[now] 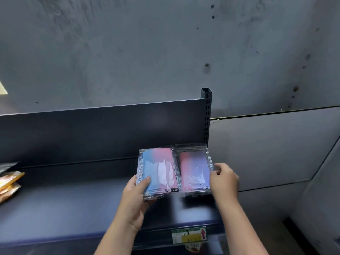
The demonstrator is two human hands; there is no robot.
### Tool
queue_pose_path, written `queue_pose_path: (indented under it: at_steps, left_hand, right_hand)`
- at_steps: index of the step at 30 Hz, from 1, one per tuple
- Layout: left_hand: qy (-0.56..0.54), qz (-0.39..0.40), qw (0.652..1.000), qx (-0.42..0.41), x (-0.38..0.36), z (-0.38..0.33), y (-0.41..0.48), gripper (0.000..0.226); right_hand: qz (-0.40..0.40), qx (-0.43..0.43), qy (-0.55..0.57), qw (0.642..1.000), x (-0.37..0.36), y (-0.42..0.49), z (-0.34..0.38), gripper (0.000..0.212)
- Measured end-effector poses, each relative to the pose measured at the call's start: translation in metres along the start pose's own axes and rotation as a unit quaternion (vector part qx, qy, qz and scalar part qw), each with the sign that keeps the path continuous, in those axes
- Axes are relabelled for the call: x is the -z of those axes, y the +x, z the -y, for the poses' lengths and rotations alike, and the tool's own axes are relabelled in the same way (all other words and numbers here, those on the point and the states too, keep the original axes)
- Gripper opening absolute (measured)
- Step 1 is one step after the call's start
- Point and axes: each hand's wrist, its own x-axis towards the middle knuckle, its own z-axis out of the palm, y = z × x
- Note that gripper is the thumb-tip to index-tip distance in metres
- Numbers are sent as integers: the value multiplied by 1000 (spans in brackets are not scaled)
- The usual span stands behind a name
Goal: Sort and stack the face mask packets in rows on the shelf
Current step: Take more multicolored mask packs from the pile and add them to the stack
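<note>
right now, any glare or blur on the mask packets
Head view: white glare streaks cross the left packet; the right packet at its near edge and the right hand smear with motion blur; the shelf is dim.

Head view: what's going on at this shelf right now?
A person is lining up mask packets on the dark shelf. The left hand holds the blue-pink packet stack, thumb on top. The right hand pinches the right edge of the pink-purple packet stack, which lies beside it by the upright post. Orange packets lie at the shelf's far left.
</note>
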Motion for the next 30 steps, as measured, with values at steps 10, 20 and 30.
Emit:
queue_pose_path:
  at_steps: [10,20,30]
  left_hand:
    - [24,34,999,-16,-29,11,2,26]
    - [142,-7,988,-58,-93,27,15,24]
    - [287,90,954,-19,-90,40,26,39]
  right_hand:
    - [7,83,-13,996,-2,-10,13,24]
    - [134,71,140,979,21,-5,17,46]
    - [124,83,36,988,9,-8,2,27]
